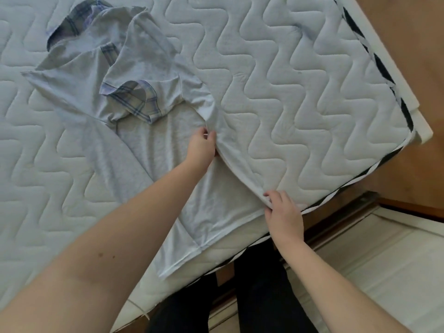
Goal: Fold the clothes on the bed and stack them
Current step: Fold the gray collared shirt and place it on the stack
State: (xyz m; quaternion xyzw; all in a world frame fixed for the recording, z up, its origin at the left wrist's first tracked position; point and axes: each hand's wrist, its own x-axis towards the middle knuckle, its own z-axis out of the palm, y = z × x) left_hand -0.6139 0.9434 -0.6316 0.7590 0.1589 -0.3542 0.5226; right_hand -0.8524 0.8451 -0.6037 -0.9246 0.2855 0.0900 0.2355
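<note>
Your left arm reaches forward across the grey shirt point(153, 145), which lies spread on the quilted mattress point(300, 92) near its corner. Your left hand point(201, 146) pinches the shirt's right side edge partway up, thumb and fingers closed on the fabric. Your right hand point(283, 212), wrist bent, grips the same edge at the hem corner by the mattress edge. The plaid-trimmed sleeves lie crumpled at the far end.

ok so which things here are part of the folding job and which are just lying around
Part of the job:
- pale grey T-shirt with plaid-trimmed sleeves
- left hand, pinching the shirt's side edge
- right hand, pinching the edge near the hem
- white quilted mattress

Just lying about:
- wooden floor
- white panel on the floor
</note>
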